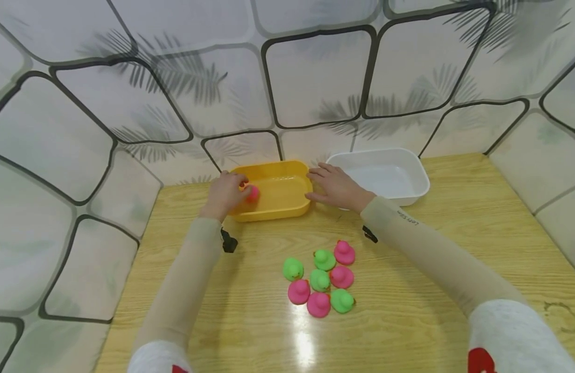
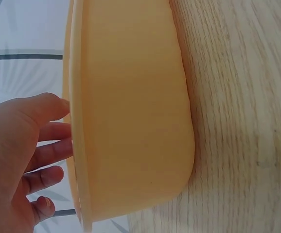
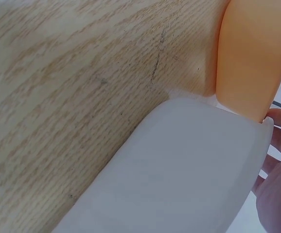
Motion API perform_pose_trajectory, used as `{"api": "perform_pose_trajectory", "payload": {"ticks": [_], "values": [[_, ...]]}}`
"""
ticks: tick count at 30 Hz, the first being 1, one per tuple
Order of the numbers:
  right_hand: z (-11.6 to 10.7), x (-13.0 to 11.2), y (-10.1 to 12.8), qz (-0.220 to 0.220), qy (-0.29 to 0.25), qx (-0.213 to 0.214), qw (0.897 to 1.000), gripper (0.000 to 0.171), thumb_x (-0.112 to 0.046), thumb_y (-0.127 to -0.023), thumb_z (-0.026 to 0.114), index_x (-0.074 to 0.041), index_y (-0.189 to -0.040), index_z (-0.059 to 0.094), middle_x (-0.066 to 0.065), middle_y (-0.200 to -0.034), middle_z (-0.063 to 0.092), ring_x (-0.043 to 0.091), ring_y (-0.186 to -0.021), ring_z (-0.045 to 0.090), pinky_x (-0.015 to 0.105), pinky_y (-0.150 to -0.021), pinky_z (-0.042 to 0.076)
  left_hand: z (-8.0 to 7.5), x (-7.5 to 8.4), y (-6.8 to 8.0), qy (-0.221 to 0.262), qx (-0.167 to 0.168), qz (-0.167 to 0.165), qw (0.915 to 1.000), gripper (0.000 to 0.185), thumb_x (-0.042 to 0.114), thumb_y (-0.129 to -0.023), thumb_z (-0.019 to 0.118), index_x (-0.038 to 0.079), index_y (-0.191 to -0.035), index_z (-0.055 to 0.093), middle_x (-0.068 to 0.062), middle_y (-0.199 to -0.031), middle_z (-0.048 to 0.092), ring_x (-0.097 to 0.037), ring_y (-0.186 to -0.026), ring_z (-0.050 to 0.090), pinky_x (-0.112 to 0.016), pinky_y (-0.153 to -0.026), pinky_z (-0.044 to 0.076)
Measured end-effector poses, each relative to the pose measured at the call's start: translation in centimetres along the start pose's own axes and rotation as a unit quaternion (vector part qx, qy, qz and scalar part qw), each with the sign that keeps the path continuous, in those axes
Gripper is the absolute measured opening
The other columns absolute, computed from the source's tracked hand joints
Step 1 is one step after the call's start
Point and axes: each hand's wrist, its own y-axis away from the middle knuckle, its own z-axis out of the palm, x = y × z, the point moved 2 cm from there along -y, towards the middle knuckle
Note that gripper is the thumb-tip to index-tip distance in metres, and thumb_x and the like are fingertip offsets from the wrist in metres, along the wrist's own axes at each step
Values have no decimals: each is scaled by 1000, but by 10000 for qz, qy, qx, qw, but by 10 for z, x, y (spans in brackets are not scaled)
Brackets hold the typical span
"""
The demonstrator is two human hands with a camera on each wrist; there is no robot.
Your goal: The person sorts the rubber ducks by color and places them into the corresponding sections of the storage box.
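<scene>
My left hand (image 1: 226,192) pinches a pink duck (image 1: 253,194) between curled fingers, just inside the left end of the yellow tub (image 1: 287,207). My right hand (image 1: 336,187) rests with spread fingers on the rims between that tub and the white tub (image 1: 420,182). More ducks (image 1: 321,278) sit on the counter (image 1: 455,243), well behind my fingers.

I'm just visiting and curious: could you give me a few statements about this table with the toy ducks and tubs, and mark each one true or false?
1. The left hand holds a pink duck over the yellow tub. True.
2. The white tub has ducks in it. False: nothing shows inside it.
3. Eight ducks sit on the wooden table, pink and green. True.
4. The right hand grips a green duck. False: it rests open between the two tubs.
</scene>
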Motion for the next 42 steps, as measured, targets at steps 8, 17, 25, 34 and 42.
{"api": "perform_pose_trajectory", "payload": {"ticks": [8,17,25,34,42], "values": [[-5,3,4,33,57,-6,10000,69,-47,-105,58,1,-153,48,20,-160,44,44,-153,27,59,-123,23,0,5,2,250,72,125,9996,32,29,-104,64,1,-116,73,-17,-113,69,-38,-107,58,-53,-92,51],[-3,1,6,67,-123,-8,9999,69,-46,-105,60,2,-153,48,20,-159,45,44,-152,29,59,-123,22,-2,26,35,494,680,754,9936,23,24,-101,69,3,-108,77,-15,-106,72,-36,-100,61,-51,-88,52],[-3,-8,8,-7,-66,-17,10000,68,-45,-105,59,3,-153,47,20,-158,46,45,-152,29,60,-123,23,-1,49,77,619,796,1108,9887,23,26,-98,74,6,-110,76,-10,-104,74,-31,-97,65,-48,-83,56],[0,-13,7,35,-128,-136,9998,68,-46,-107,56,1,-155,45,19,-161,42,43,-154,25,59,-124,21,5,71,124,719,618,1491,9843,31,33,-92,81,11,-113,77,-4,-103,75,-21,-88,68,-39,-73,58],[-7,-10,7,51,140,-125,9998,69,-47,-107,56,1,-155,45,20,-161,43,44,-153,27,59,-123,23,15,94,146,766,859,2247,9676,38,35,-87,86,11,-114,77,0,-102,74,-18,-91,69,-36,-77,60]]}}
